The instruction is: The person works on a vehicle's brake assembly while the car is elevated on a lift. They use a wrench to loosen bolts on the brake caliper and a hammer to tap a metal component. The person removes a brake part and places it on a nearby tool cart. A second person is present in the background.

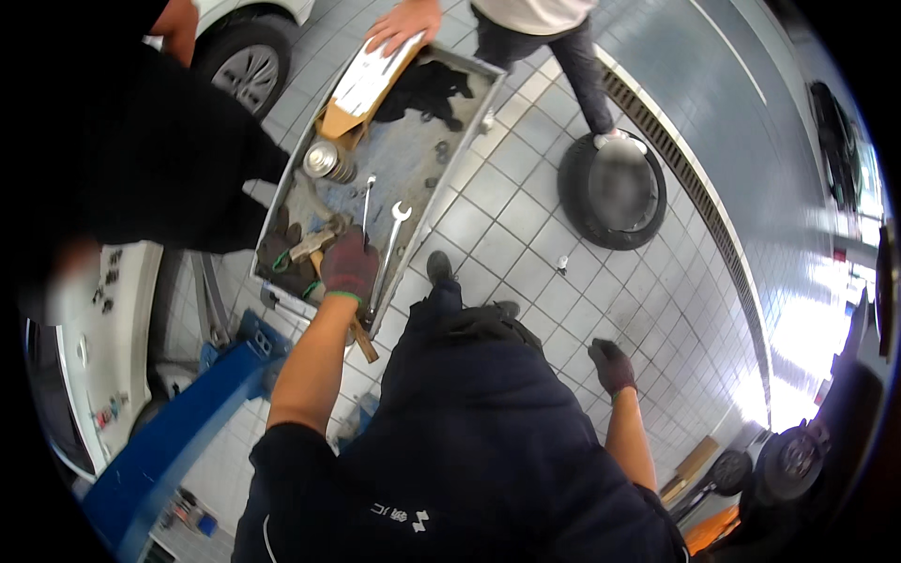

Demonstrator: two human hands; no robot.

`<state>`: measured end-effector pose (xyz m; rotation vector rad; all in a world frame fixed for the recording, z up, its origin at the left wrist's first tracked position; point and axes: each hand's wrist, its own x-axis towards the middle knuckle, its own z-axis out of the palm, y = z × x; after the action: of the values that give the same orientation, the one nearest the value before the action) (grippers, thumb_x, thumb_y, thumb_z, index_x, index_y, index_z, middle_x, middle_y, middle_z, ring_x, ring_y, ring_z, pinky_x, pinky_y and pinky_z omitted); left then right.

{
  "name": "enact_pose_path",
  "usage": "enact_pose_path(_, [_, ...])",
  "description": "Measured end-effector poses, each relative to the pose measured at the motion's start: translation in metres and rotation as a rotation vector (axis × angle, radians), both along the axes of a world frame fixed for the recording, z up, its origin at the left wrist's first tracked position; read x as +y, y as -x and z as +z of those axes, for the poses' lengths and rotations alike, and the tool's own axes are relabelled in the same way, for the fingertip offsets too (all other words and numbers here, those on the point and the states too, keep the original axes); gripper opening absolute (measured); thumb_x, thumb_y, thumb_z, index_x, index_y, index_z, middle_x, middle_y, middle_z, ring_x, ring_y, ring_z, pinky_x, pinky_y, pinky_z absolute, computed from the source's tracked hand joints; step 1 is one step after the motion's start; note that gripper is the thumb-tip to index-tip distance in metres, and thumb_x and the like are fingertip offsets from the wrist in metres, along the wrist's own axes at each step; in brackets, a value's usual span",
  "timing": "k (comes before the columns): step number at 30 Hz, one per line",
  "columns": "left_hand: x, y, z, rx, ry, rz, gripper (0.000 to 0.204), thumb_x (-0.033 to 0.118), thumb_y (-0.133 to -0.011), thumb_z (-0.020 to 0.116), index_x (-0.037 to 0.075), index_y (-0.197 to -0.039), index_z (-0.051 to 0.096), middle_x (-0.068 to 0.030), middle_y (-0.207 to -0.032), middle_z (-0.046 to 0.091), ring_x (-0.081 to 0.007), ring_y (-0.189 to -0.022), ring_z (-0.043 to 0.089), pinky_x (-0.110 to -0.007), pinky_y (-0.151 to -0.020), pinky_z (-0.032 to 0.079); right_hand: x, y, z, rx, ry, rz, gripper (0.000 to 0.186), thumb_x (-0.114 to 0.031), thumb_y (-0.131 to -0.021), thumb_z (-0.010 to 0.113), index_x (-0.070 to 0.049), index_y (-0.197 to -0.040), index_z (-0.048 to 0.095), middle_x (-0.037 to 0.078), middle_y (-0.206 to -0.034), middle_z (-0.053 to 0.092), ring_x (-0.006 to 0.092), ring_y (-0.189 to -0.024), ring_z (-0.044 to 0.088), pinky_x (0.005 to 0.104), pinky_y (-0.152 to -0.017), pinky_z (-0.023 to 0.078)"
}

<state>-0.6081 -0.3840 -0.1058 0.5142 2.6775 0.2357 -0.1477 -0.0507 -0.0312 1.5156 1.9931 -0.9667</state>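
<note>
My left hand (pixel 349 266), in a dark red and grey glove, is closed around the lower end of a slim metal wrench (pixel 367 205) over a metal tray cart (pixel 441 211). Beneath that hand lies a hammer, its wooden handle (pixel 362 342) sticking out toward me. Just to the right rests a large open-end wrench (pixel 390 246). Dark gloves (pixel 280 255) lie at the left of the tray. My right hand (pixel 612 365), also gloved, hangs over the tiled floor at my right side, fingers loosely bent, with nothing visible in it.
A metal can (pixel 325 161), a cardboard box (pixel 368 86) under another person's hand (pixel 405 22) and black cloth (pixel 422 94) occupy the tray. A tyre (pixel 574 202) lies on the floor. On the left stand a person in black, a blue lift arm (pixel 174 441) and cars.
</note>
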Motion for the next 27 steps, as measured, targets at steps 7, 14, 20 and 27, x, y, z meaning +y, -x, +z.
enact_pose_path(7, [0.103, -0.08, 0.118, -0.892, -0.995, 0.167, 0.019, 0.008, -0.094, 0.062, 0.005, -0.112, 0.063, -0.0053, -0.086, 0.065, -0.0157, -0.071, 0.065, -0.031, -0.06, 0.055, -0.01, 0.118, 0.069, 0.646, -0.049, 0.362, 0.078, -0.039, -0.087, 0.079, -0.015, -0.154, 0.048, 0.013, -0.117, 0.073, 0.0324, -0.109, 0.069, 0.0443, -0.096, 0.053])
enact_pose_path(14, [0.219, -0.255, 0.209, -1.337, -1.103, -0.08, 0.018, 0.009, -0.093, 0.065, 0.001, -0.109, 0.065, -0.0105, -0.103, 0.064, -0.0242, -0.1, 0.063, -0.038, -0.084, 0.052, -0.048, 0.045, 0.119, 1.228, -0.394, 0.115, 0.069, -0.034, -0.086, 0.076, -0.028, -0.15, 0.051, 0.013, -0.1, 0.074, 0.0343, -0.091, 0.073, 0.0437, -0.078, 0.056])
enact_pose_path(20, [0.265, -0.357, 0.222, -1.474, -1.077, -0.26, 0.023, 0.022, -0.101, 0.058, 0.007, -0.117, 0.062, -0.0028, -0.082, 0.057, -0.0132, -0.067, 0.052, -0.028, -0.057, 0.041, -0.053, -0.111, 0.121, 1.71, 0.028, -0.643, 0.034, -0.022, -0.106, 0.055, -0.002, -0.131, 0.065, 0.009, -0.095, 0.073, 0.0141, -0.077, 0.067, 0.0297, -0.069, 0.057])
enact_pose_path(27, [0.304, -0.476, 0.216, -1.503, -0.674, -0.507, 0.035, 0.034, -0.103, 0.057, 0.002, -0.118, 0.059, -0.0081, -0.079, 0.061, -0.0185, -0.063, 0.055, -0.033, -0.057, 0.045, -0.069, -0.253, 0.152, 1.765, -0.144, -1.107, 0.03, -0.026, -0.106, 0.056, 0.0, -0.118, 0.066, 0.01, -0.086, 0.069, 0.0165, -0.072, 0.066, 0.0326, -0.065, 0.056])
